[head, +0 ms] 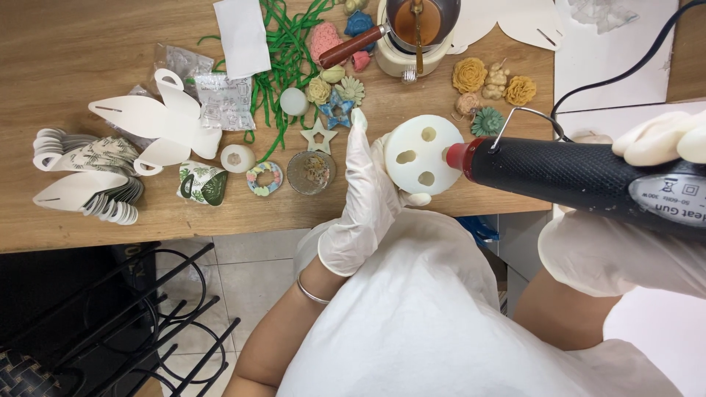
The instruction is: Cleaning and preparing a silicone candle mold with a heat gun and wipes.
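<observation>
Gloved left hand (365, 197) grips a round white silicone mould (420, 154) w/ cavities, fingers curled behind it, tilted toward the heat gun (581, 179). Gloved right hand (662, 140) is wrapped round the gun's black body, red nozzle touching the mould's edge, above the wooden table (73, 44)

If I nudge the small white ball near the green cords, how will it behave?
The white ball looks round and smooth, so it would probably roll. The green cords beside it might stop it on that side. It seems small, likely light.
</observation>
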